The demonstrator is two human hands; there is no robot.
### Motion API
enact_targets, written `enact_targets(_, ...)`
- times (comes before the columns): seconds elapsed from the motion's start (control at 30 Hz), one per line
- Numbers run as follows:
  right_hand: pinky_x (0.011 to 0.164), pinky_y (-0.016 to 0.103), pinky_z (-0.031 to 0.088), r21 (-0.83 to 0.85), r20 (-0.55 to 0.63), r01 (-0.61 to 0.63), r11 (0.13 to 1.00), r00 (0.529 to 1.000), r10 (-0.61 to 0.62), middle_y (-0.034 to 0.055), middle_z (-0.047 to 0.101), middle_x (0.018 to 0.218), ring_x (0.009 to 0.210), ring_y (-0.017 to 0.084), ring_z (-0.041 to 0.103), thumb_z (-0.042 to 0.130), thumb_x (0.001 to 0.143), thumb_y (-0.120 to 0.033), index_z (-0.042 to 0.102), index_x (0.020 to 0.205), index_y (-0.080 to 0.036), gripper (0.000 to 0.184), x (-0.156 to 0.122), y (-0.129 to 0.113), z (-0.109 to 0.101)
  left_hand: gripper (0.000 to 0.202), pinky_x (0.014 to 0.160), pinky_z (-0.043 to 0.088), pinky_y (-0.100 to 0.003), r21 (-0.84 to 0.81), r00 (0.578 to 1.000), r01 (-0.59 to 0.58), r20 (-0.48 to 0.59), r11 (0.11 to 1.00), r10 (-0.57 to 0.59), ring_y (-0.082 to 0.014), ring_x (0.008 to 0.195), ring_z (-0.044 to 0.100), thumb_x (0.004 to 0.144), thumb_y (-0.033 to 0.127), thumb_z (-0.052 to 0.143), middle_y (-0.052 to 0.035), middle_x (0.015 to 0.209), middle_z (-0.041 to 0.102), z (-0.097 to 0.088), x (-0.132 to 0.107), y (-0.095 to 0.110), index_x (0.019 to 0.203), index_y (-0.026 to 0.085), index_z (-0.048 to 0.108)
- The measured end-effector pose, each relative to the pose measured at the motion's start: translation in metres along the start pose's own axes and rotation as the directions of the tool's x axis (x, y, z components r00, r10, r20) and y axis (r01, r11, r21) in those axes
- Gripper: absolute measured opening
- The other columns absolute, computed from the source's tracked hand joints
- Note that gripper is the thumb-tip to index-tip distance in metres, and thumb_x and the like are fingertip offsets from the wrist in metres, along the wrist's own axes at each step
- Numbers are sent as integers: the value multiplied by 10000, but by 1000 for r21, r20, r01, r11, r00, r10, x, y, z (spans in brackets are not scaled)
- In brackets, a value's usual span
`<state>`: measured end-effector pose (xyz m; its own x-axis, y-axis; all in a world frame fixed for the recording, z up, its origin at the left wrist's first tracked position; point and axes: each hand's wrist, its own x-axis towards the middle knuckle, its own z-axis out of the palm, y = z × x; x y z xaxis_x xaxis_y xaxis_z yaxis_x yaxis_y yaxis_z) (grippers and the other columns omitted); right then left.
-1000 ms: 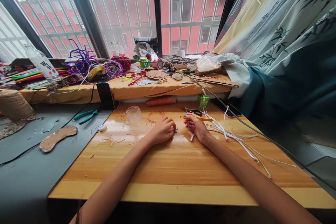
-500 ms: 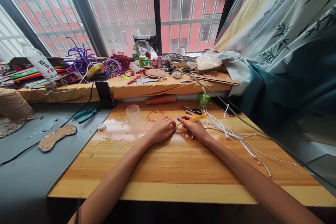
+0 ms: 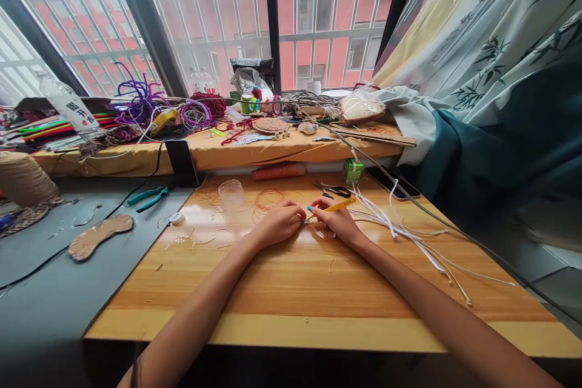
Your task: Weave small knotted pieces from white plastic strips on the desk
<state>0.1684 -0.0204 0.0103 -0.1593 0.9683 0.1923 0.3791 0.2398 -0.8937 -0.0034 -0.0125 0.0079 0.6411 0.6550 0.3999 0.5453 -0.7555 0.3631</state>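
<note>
My left hand rests on the wooden table with its fingertips pinched together. What they hold is too small and hidden to make out. Close beside it, my right hand grips a slim tool with a yellow handle like a pen. Its thin tip points left toward the left fingertips; the kind of tip is unclear. Behind my right hand lie black-handled scissors. White cords fan out to the right of that hand. A coil of thin orange cord sits behind my left hand.
A clear plastic cup, a small white round object and cord scraps lie leftward. Teal pliers and a cardboard piece are on the grey surface. An orange spool, green box and phone stand behind.
Both hands stay in nearly the same place. The yellow-handled tool has shifted very slightly, and the whole view has moved a little.
</note>
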Motion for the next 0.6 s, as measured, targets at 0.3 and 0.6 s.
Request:
enact_targets(0.3, 433, 194, 301, 7, 86, 43, 999, 995, -43, -36, 468, 573, 479, 77, 422, 477, 716, -330, 531, 794, -160, 195, -4, -4, 2, 234, 762, 388, -267, -3, 998, -22, -60, 1000, 22, -142, 844, 455, 732, 103, 420, -40, 874, 536, 2, -1, -6, 747, 194, 635)
enact_targets(0.6, 444, 192, 317, -25, 80, 89, 996, 993, -87, -31, 480, 560, 494, 82, 437, 449, 733, -272, 537, 777, -161, 149, -3, -3, 4, 256, 717, 384, -264, -24, 999, -7, -54, 1000, 5, -143, 756, 466, 698, 53, 395, -22, 775, 597, -1, -2, -1, 797, 166, 602)
